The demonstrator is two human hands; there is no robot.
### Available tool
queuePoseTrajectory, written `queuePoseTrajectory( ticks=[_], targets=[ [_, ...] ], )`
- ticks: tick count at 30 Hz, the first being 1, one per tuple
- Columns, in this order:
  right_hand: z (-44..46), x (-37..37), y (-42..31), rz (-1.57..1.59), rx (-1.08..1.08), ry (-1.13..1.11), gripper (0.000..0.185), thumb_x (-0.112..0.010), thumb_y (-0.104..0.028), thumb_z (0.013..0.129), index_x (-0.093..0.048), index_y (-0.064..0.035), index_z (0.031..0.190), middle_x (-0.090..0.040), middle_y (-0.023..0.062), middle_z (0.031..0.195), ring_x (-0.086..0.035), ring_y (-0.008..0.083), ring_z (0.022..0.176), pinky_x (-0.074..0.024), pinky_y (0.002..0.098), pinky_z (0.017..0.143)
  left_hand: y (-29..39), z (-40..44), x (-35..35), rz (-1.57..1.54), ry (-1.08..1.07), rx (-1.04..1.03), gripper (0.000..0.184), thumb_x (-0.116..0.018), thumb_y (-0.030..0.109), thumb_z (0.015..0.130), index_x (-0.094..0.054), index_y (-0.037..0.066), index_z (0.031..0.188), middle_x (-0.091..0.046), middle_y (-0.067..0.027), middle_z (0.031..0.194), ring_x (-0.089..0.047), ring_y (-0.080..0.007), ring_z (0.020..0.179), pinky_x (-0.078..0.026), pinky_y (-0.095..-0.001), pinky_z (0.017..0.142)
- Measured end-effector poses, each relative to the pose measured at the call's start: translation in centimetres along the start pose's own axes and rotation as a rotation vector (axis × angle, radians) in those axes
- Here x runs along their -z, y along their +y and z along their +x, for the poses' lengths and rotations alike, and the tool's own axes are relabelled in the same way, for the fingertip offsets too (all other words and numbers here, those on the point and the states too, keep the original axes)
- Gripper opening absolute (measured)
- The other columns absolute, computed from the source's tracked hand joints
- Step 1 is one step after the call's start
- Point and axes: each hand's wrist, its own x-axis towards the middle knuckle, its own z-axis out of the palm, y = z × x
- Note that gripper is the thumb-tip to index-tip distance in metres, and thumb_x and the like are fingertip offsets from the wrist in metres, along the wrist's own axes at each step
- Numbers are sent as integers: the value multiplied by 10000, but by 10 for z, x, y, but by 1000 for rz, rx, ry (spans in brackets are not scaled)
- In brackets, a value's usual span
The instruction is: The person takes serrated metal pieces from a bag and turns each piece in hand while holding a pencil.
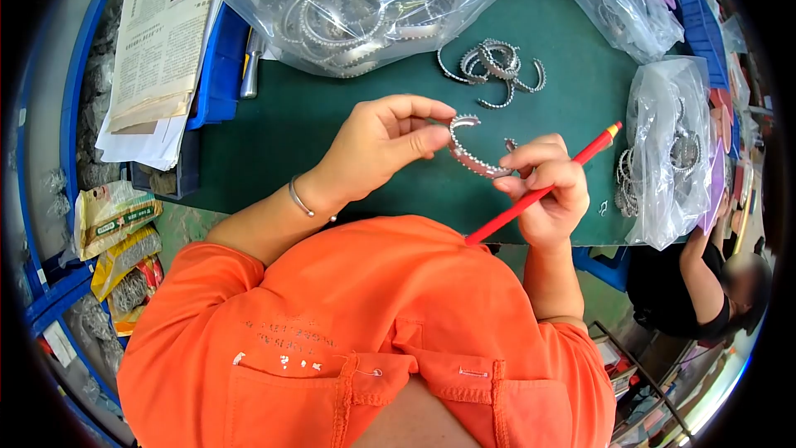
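Observation:
A metal cuff bracelet [471,159] with a toothed or beaded edge is held up over the green table, its gap facing away from me. My left hand [377,143] pinches its left end between thumb and fingers. At the other end, the fingertips of my right hand [549,189] grip the cuff too. A red pen [510,214] lies slanted through that same hand, with its yellowish end pointing up to the right. Just beyond my hands is a small pile of similar cuffs [499,68].
A large clear bag of bracelets [348,21] covers the back of the green table [290,124]. More bags [667,141] lie at the right. Newspapers [162,41] rest over a blue bin [224,66] at the left. A person in black [676,282] sits at the right.

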Motion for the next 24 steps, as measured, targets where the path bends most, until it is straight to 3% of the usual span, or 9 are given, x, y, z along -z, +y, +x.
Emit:
queuePoseTrajectory(
  ticks=[2, 9, 11, 15, 17, 19, 21, 23, 24],
  targets=[
    [3, -1, -3, -212, 139, -91, 284, -699, 82, 578, -505, -74, 712, -626, 68, 765, -516, 207, 664, -408, 296, 576, 3, 1, 2, -191, -17, 319, 283, -581, 17, 819, -548, -30, 1096, -619, -109, 918, -590, -128, 767, -498, -240, 686],
    [3, -5, -6, -322, 216, -95, 270, -694, 64, 551, -509, -89, 674, -626, 44, 773, -494, 199, 655, -391, 282, 561, 3, 1, 1, -161, -19, 247, 287, -583, 53, 831, -541, -52, 1095, -641, -116, 895, -608, -113, 737, -507, -213, 660],
    [2, -1, -9, -479, 232, -192, 229, -682, 10, 563, -505, -93, 666, -629, 26, 770, -498, 196, 664, -389, 305, 588, 4, 1, 1, -81, -34, 220, 286, -550, 52, 850, -529, -27, 1124, -625, -124, 909, -595, -129, 752, -504, -247, 679],
    [9, 30, -29, -774, 284, -173, 139, -606, -23, 646, -488, -95, 656, -630, 25, 760, -510, 187, 648, -377, 359, 655, 7, 0, -3, -119, -15, 261, 264, -541, 61, 858, -538, -21, 1109, -627, -122, 912, -593, -125, 741, -498, -239, 661],
    [11, 70, -33, -844, 298, 208, 133, -574, 21, 723, -482, -54, 663, -619, 86, 743, -553, 196, 658, -416, 324, 630, 6, -1, 0, -72, 28, 239, 239, -530, 71, 867, -548, -13, 1091, -630, -117, 918, -588, -115, 725, -484, -224, 625],
    [8, 118, -32, -1084, 195, 679, 186, -630, 23, 737, -465, -26, 665, -620, 139, 770, -573, 219, 732, -450, 335, 706, 3, -1, 3, -81, 62, 226, 202, -531, 81, 869, -563, -6, 1048, -628, -97, 886, -568, -96, 689, -461, -209, 583],
    [2, 168, -29, -1294, 6, 668, 159, -630, 10, 766, -487, -8, 698, -628, 138, 831, -583, 210, 774, -465, 310, 747, -1, -1, 8, -76, 104, 208, 163, -537, 86, 867, -573, 1, 1001, -620, -76, 837, -545, -84, 656, -448, -205, 561],
    [4, 176, -26, -1496, -5, 655, 161, -644, 23, 746, -488, -5, 722, -641, 123, 868, -583, 204, 760, -458, 309, 725, 0, -1, 5, -91, 134, 204, 132, -542, 86, 864, -577, 6, 963, -611, -62, 804, -526, -76, 632, -435, -200, 547],
    [4, 174, -22, -1398, 42, 678, 136, -638, 17, 753, -504, -3, 753, -643, 131, 898, -584, 199, 792, -451, 302, 749, -1, -1, 5, -98, 130, 207, 129, -542, 81, 863, -578, 6, 961, -611, -61, 803, -526, -74, 633, -432, -198, 545]
  ],
)
